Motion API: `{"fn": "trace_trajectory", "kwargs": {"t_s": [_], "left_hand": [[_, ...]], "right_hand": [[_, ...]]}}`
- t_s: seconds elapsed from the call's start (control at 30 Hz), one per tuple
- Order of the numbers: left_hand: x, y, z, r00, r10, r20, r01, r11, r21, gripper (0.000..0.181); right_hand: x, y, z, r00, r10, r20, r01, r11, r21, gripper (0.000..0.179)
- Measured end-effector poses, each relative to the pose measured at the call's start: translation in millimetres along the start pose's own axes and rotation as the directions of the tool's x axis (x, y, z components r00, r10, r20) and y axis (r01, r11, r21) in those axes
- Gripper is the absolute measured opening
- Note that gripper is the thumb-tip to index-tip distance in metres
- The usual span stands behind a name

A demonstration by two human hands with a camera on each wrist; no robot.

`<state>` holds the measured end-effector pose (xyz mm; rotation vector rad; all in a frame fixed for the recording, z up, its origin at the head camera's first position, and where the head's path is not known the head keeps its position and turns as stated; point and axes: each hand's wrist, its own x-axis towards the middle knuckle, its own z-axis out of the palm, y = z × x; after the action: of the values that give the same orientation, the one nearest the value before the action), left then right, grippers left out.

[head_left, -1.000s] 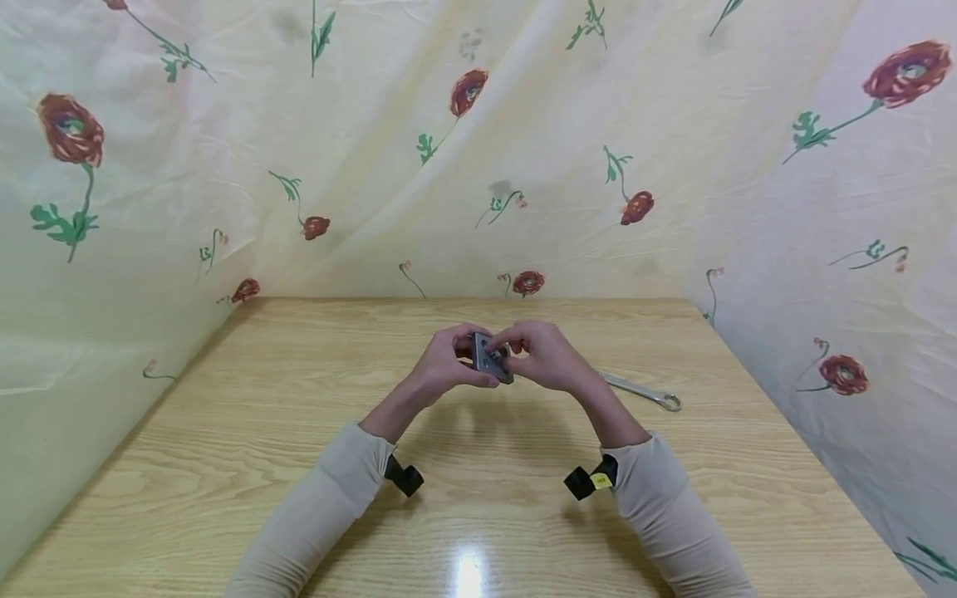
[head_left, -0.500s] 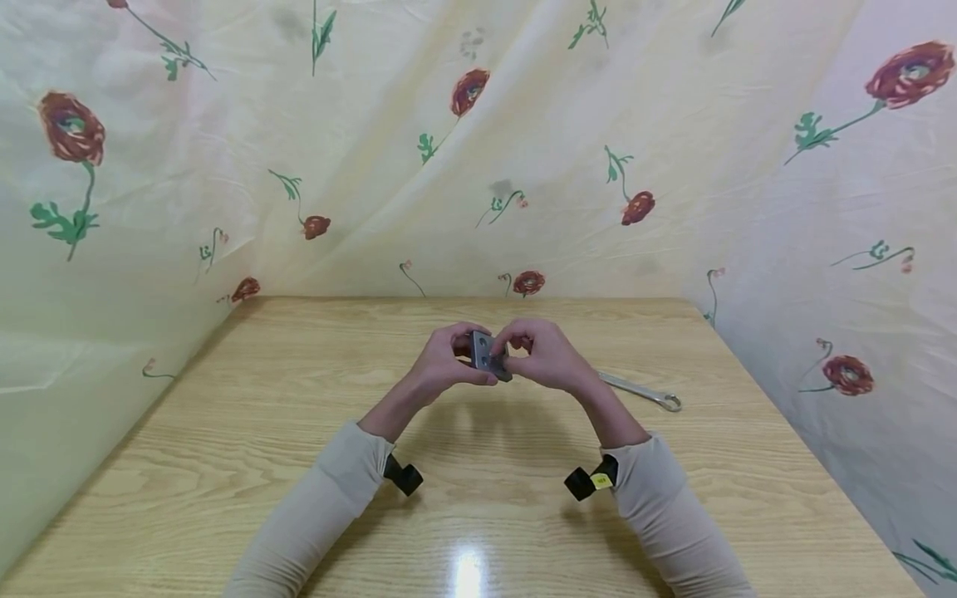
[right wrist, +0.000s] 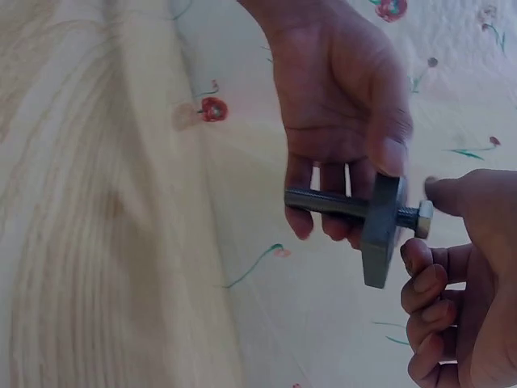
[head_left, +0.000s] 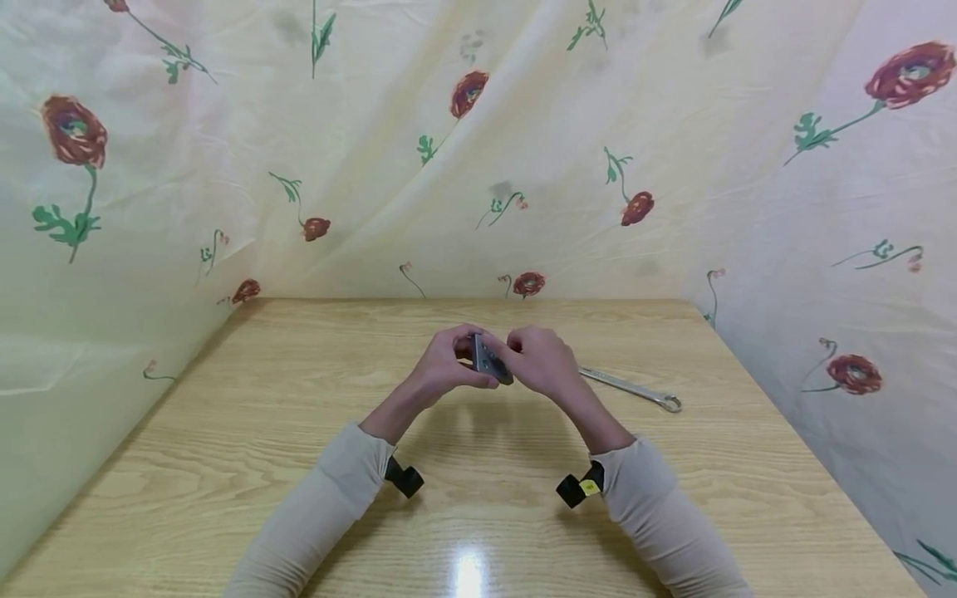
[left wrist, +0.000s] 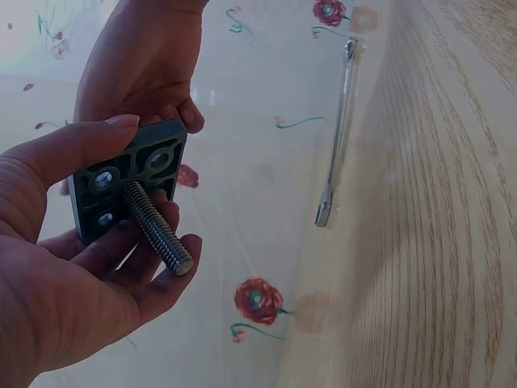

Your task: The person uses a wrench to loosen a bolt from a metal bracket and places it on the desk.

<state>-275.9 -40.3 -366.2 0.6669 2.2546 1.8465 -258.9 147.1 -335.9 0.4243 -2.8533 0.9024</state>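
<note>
In the head view my left hand (head_left: 443,362) grips a small dark grey plate (head_left: 486,359) by its edges, above the middle of the table. Holes and ribs show on the plate's face in the left wrist view. A threaded metal bolt (left wrist: 153,225) runs through the plate, its long shank pointing out past the left fingers. On the plate's other side the hex bolt head (right wrist: 424,218) stands a little off the surface. My right hand (head_left: 543,362) is at that head, thumb above it and curled fingers below; whether they press on it is hard to tell.
A combination wrench (head_left: 635,389) lies on the wooden table (head_left: 224,465), right of my right hand. Flower-patterned cloth (head_left: 389,166) hangs behind the table and along both sides. Each wrist bears a black camera.
My right hand has turned at the wrist and shifted slightly left, its thumb now reaching over the plate where the fingertips were pinching before. The left hand and plate stay nearly in place.
</note>
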Motion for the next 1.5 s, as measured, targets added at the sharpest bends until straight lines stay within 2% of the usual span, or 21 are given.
{"fn": "trace_trajectory", "kwargs": {"t_s": [0.17, 0.4, 0.73, 1.13, 1.5], "left_hand": [[-0.2, 1.0, 0.7, 1.0, 0.022, 0.01, -0.022, 1.0, 0.018, 0.059], [0.5, 1.0, 1.1, 1.0, 0.008, 0.009, -0.008, 1.0, -0.005, 0.061], [-1.1, 3.0, 1.4, 1.0, 0.002, 0.006, -0.002, 1.0, -0.001, 0.064], [-1.8, 0.3, 1.7, 1.0, 0.017, 0.003, -0.017, 1.0, -0.016, 0.058], [-2.3, 1.1, 3.1, 1.0, 0.029, 0.002, -0.029, 1.0, 0.001, 0.058]], "right_hand": [[-0.3, -2, 1, 1.0, -0.019, 0.013, 0.02, 1.0, -0.014, 0.048], [-0.6, 0, -4, 0.996, -0.082, 0.022, 0.082, 0.997, 0.007, 0.035], [-3.4, 2, -12, 0.984, -0.173, 0.041, 0.168, 0.981, 0.096, 0.017], [-4.7, 3, -16, 0.966, -0.248, 0.076, 0.233, 0.957, 0.172, 0.02], [-3.9, 4, -11, 0.947, -0.32, 0.025, 0.314, 0.939, 0.14, 0.016]]}}
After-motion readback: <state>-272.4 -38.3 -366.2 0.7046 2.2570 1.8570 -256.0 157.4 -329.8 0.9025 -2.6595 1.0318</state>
